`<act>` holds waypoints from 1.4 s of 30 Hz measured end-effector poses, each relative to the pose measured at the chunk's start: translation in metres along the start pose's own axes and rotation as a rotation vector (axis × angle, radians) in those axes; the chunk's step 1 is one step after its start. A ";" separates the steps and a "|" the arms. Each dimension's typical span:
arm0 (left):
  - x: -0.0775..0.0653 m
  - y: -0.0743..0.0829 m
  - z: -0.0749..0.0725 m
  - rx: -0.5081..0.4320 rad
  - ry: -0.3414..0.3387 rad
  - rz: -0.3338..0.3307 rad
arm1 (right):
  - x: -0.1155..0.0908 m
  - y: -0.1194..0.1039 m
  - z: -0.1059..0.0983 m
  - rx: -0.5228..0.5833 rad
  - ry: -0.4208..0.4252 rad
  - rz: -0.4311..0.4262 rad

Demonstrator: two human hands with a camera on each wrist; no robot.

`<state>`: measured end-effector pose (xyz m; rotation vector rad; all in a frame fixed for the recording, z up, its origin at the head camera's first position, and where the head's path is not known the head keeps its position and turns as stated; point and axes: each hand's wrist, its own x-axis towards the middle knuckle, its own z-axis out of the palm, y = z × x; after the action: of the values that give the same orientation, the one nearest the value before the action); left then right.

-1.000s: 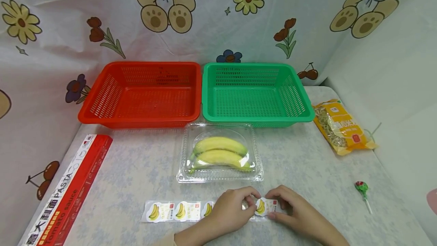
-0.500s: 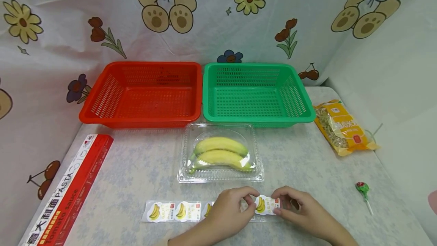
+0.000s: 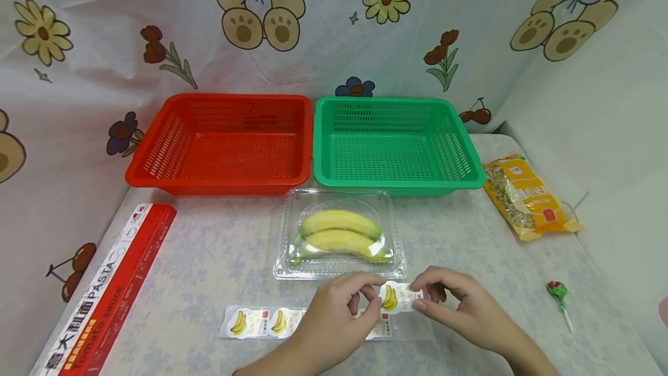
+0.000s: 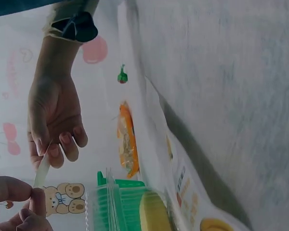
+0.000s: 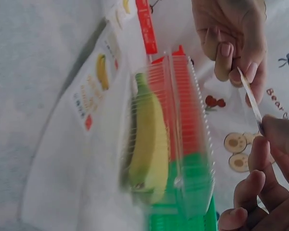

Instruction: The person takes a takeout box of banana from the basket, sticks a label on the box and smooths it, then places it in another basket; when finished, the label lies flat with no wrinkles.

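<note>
**A:** So, where's the action sitting, taking the clear box (image 3: 339, 275) as our landmark?

**B:** Just off its near right corner, on the person's side! A banana label (image 3: 400, 298) is hanging there, above its backing strip (image 3: 412, 328), and both hands are sharing it.

**A:** How are they holding?

**B:** The left hand (image 3: 336, 318) is pinching the left edge between thumb and forefinger; the right hand (image 3: 464, 304) is pinching the opposite edge, also with its thumb in play.

**A:** And the feel of it?

**B:** I'm judging it next to weightless, thin and bendy. Edge-on, in the left wrist view, it's showing as a slim, nearly straight sliver. The underside is probably being tacky, so it's likely to be clinging to skin or folding onto itself.

**A:** Best grip, then?

**B:** Exactly what we're seeing: fingertips are keeping to the outer edges, leaving the printed middle alone. Pulling hard would be risking a crease or tear.
</note>
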<state>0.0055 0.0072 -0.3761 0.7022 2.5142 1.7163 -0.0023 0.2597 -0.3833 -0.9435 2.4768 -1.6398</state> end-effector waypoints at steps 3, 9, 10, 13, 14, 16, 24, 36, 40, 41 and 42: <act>0.004 0.001 -0.010 0.024 0.031 -0.005 | 0.012 -0.004 0.001 0.013 -0.004 -0.003; 0.014 -0.001 -0.026 0.075 0.090 -0.049 | 0.038 -0.009 0.002 -0.017 -0.030 0.044; 0.016 -0.002 -0.029 0.082 0.095 -0.066 | 0.043 -0.009 0.002 -0.024 -0.033 0.045; 0.022 -0.004 -0.037 0.101 0.104 -0.130 | 0.057 -0.008 0.004 -0.042 -0.037 0.077; 0.024 -0.006 -0.039 0.105 0.105 -0.147 | 0.061 -0.007 0.005 -0.046 -0.036 0.090; 0.028 -0.009 -0.044 0.118 0.111 -0.176 | 0.070 -0.004 0.007 -0.062 -0.027 0.118; 0.043 -0.026 -0.056 0.211 0.167 -0.160 | 0.099 0.001 0.021 -0.170 0.002 0.174; 0.060 -0.043 -0.064 0.379 0.203 -0.075 | 0.126 0.014 0.033 -0.267 0.016 0.151; 0.064 -0.047 -0.065 0.438 0.209 -0.043 | 0.132 0.017 0.035 -0.314 0.019 0.152; 0.065 -0.047 -0.065 0.453 0.209 -0.035 | 0.133 0.017 0.035 -0.325 0.021 0.153; 0.065 -0.048 -0.065 0.467 0.208 -0.030 | 0.135 0.017 0.035 -0.337 0.023 0.155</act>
<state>-0.0869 -0.0401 -0.3779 0.5142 3.0944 1.2539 -0.1078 0.1682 -0.3730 -0.7332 2.8168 -1.2197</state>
